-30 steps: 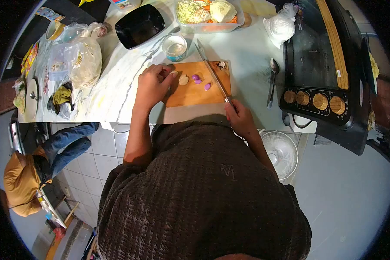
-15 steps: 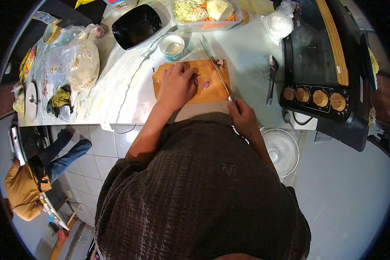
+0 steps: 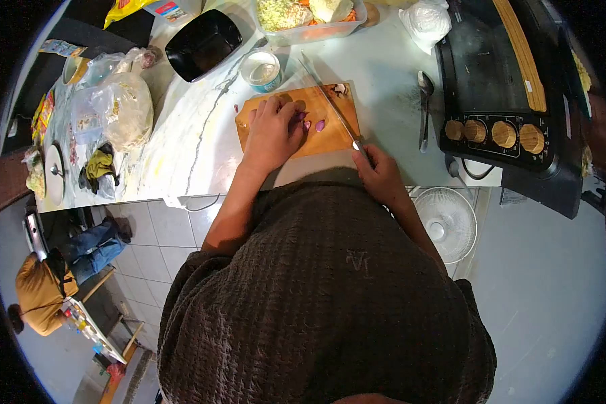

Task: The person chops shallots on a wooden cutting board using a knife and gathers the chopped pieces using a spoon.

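right hand [image 3: 377, 172] wraps knife [image 3: 334, 108] handle, blade angled to 11 o'clock, likely keeping clear of left hand [image 3: 274, 132], curled over cutting board [image 3: 337, 137]; pinch hidden, can't tell. shallot piece [image 3: 320, 125] at left hand's 3 o'clock.

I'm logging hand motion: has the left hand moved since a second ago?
Yes: judged against the round tub, the left hand has shifted rightward, further over the cutting board.

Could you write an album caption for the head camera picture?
Knife in the right hand, left hand by small purple pieces on a brown cutting board.
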